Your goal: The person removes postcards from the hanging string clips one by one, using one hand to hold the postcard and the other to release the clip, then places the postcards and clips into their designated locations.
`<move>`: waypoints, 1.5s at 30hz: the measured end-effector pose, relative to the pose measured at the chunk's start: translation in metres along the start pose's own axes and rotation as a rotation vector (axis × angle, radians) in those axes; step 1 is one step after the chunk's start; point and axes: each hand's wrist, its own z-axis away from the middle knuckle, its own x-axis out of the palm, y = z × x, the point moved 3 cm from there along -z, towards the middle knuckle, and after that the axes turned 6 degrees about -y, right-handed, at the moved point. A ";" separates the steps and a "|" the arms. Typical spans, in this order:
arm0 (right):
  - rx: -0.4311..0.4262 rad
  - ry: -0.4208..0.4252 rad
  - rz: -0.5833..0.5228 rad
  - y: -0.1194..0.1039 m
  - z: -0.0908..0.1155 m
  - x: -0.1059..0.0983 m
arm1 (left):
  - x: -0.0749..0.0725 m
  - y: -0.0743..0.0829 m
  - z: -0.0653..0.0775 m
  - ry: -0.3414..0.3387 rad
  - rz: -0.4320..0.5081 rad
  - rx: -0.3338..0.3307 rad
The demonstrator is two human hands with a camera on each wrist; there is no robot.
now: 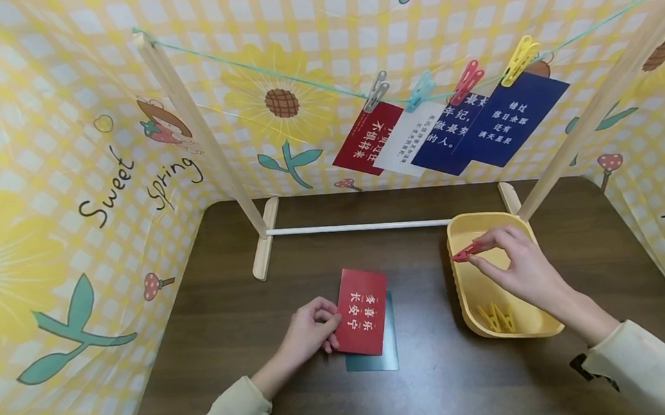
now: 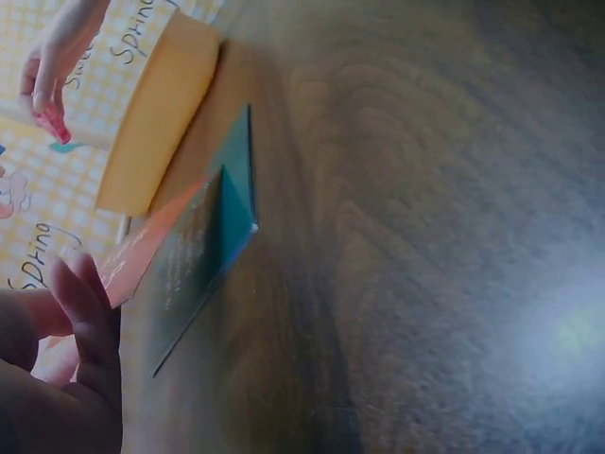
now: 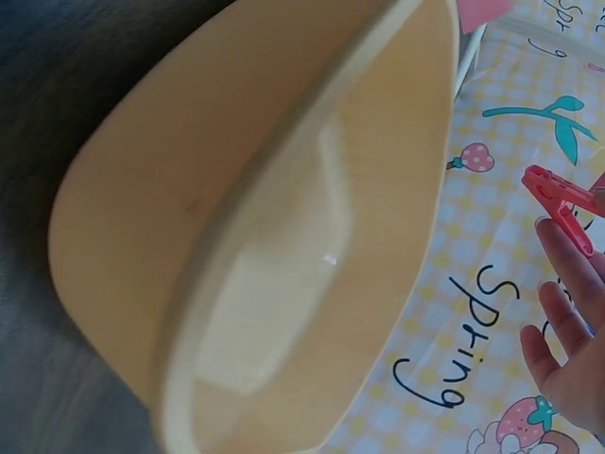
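Observation:
My left hand (image 1: pixel 312 328) pinches a red card (image 1: pixel 363 311) with white Chinese characters by its left edge. Below it a teal card (image 1: pixel 390 351) lies on the table, partly covered; the left wrist view shows the red card (image 2: pixel 156 241) tilted up from the teal card (image 2: pixel 236 189). Between thumb and fingertips, my right hand (image 1: pixel 516 262) holds a red clothespin (image 1: pixel 466 252) over the yellow plastic basket (image 1: pixel 461 308). In the right wrist view the red clothespin (image 3: pixel 560 206) stands clear of the basket wall. Yellow clothespins (image 1: pixel 496 318) lie at the basket's near end.
A wooden frame (image 1: pixel 199 127) stands at the back with a green string (image 1: pixel 259 68). Several cards (image 1: pixel 500 118) hang from it by grey (image 1: pixel 375 92), light blue (image 1: pixel 419 91), red (image 1: pixel 466 82) and yellow (image 1: pixel 520 60) clothespins. A white rod (image 1: pixel 357 227) joins the frame's feet.

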 end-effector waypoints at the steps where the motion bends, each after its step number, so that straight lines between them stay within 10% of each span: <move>1: 0.004 -0.002 0.000 0.001 0.000 0.000 | 0.000 -0.001 0.000 0.001 -0.024 -0.003; 11: 0.135 -0.075 0.043 0.011 0.004 0.001 | 0.000 -0.008 0.002 -0.018 -0.206 0.005; 21: 0.332 -0.335 0.096 0.029 0.011 0.012 | 0.001 -0.015 0.006 -0.071 -0.310 -0.021; 45: 0.232 -0.551 0.140 0.031 0.004 0.033 | 0.002 -0.016 0.007 -0.065 -0.336 0.005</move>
